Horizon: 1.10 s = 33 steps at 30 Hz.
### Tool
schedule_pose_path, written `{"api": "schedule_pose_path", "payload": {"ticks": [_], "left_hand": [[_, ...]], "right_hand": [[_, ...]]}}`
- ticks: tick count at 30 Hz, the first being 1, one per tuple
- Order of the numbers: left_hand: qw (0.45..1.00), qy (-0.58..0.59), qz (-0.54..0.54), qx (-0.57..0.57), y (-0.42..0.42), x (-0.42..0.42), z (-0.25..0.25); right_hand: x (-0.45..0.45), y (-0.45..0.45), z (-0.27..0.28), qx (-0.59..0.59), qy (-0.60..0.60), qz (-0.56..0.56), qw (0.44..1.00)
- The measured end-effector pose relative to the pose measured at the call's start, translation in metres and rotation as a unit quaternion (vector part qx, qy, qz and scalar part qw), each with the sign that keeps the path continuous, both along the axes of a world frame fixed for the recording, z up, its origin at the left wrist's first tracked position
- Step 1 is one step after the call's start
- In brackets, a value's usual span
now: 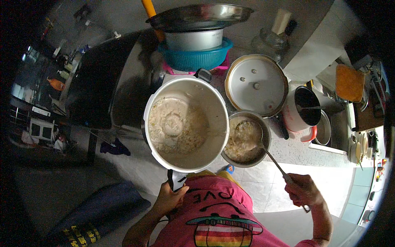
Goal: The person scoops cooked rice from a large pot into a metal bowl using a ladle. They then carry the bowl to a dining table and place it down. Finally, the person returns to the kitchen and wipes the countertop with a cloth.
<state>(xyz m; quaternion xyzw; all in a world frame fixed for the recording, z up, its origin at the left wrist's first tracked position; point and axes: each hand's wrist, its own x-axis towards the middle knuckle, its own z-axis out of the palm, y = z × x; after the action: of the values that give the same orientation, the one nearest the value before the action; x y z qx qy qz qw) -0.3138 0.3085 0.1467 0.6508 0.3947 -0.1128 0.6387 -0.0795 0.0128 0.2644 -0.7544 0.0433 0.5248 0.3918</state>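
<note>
My left hand grips the black handle of a large metal pressure cooker pot, whose mouth faces me. Wet, pale grain food like porridge clings to its bottom and wall. My right hand is closed around the handle of a metal ladle. The ladle's bowl is over a smaller round metal pot, right beside the cooker pot, which holds porridge of the same look. Behind the smaller pot lies the pressure cooker lid, its inner side showing.
A blue plastic basket with metal pans stands at the back of the speckled counter. To the right are a tall container with a dark inside and a sink. A glass jar stands behind the lid.
</note>
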Motion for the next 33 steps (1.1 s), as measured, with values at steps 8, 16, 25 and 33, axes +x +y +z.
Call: {"api": "schedule_pose_path", "payload": {"ticks": [8,16,25,33], "left_hand": [[1.000,0.013,-0.005,0.007,-0.001,-0.004,-0.009],[0.994,-0.085,-0.003,0.064,-0.004,-0.011,-0.026],[1.000,0.015,-0.015,0.009,0.000,-0.001,-0.009],[0.999,-0.039,0.006,-0.013,0.000,-0.004,-0.012]], "right_hand": [[-0.035,-0.016,-0.017,-0.125,-0.505,0.340,0.784],[-0.019,0.043,0.003,0.062,-0.193,0.198,0.959],[0.037,0.157,-0.061,0.378,-0.193,0.326,0.845],[0.062,0.197,-0.041,0.223,0.061,0.169,0.958]]}}
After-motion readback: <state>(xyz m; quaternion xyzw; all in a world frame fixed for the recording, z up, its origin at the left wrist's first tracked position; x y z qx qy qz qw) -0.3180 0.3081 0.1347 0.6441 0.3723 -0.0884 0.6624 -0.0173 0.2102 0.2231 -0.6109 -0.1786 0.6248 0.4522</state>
